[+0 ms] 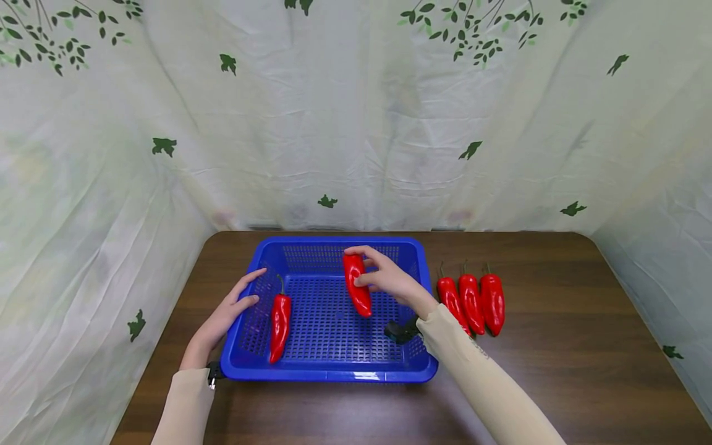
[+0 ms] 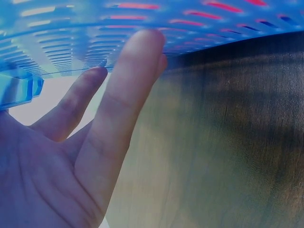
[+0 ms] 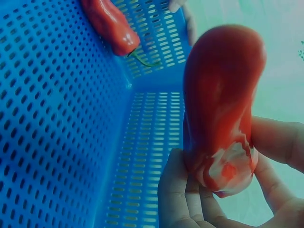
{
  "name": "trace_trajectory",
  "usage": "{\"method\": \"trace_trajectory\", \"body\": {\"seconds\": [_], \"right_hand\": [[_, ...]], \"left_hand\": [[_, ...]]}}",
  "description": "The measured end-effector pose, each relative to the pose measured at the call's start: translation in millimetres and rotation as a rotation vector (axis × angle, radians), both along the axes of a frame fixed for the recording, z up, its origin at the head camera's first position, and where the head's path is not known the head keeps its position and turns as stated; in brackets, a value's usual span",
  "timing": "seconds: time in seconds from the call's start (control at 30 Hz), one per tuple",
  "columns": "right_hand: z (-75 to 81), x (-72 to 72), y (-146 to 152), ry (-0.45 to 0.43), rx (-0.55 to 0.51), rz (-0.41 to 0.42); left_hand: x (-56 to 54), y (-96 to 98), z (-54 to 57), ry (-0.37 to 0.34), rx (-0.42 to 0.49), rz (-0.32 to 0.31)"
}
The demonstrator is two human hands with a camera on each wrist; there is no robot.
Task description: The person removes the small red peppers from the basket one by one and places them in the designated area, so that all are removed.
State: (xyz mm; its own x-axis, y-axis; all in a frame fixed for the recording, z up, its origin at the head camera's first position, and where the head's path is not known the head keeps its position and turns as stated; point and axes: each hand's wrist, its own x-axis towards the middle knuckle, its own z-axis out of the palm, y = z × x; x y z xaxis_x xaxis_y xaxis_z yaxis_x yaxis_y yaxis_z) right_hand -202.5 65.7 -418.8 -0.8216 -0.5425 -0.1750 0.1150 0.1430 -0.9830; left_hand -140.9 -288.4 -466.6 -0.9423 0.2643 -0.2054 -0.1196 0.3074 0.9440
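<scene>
My right hand (image 1: 389, 278) grips a red pepper (image 1: 356, 284) above the blue plastic basket (image 1: 334, 376). In the right wrist view, thumb and fingers pinch this pepper (image 3: 223, 104) from both sides, its rounded end toward the camera. Another red pepper (image 1: 280, 327), stem toward the back, lies inside the basket at its left. At the left rim rests my left hand (image 1: 225, 315), with its fingers extended along the wall. The left wrist view has the straight fingers of this hand (image 2: 90, 142) against the slotted side of the basket (image 2: 85, 42).
Three more red peppers (image 1: 470, 303) lie side by side on the brown wooden table (image 1: 584, 346), right of the basket. The right forearm passes in front of the nearest one. A pale leaf-patterned curtain (image 1: 356, 123) hangs behind the table and along both sides.
</scene>
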Motion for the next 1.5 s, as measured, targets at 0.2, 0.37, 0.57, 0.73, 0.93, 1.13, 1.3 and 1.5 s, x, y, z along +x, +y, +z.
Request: {"method": "trace_trajectory", "body": {"seconds": [0.2,0.37,0.57,0.73,0.93,1.13,1.3,1.5], "right_hand": [[-0.6,0.7,9.4,0.012,0.007,-0.002],[0.8,2.4,18.9,0.021,0.003,-0.003],[3.0,5.2,32.2,0.025,0.003,-0.02],[2.4,7.4,43.9,0.042,-0.006,-0.022],[2.4,12.1,57.2,0.043,-0.015,-0.049],[5.2,17.5,67.5,0.039,0.002,-0.085],[7.9,20.2,74.6,0.049,0.001,-0.094],[11.4,22.3,85.7,0.063,0.004,-0.107]], "left_hand": [[0.8,0.3,0.4,0.004,0.008,0.001],[1.4,0.7,0.8,0.005,0.003,0.001],[1.6,0.3,0.6,0.007,0.007,0.003],[1.3,0.4,0.3,0.006,0.008,0.005],[1.4,0.8,0.3,0.0,0.005,0.01],[1.5,1.0,0.4,-0.003,0.006,0.011],[1.6,0.6,0.0,-0.002,0.006,0.011],[2.0,0.7,0.2,-0.001,0.002,0.011]]}}
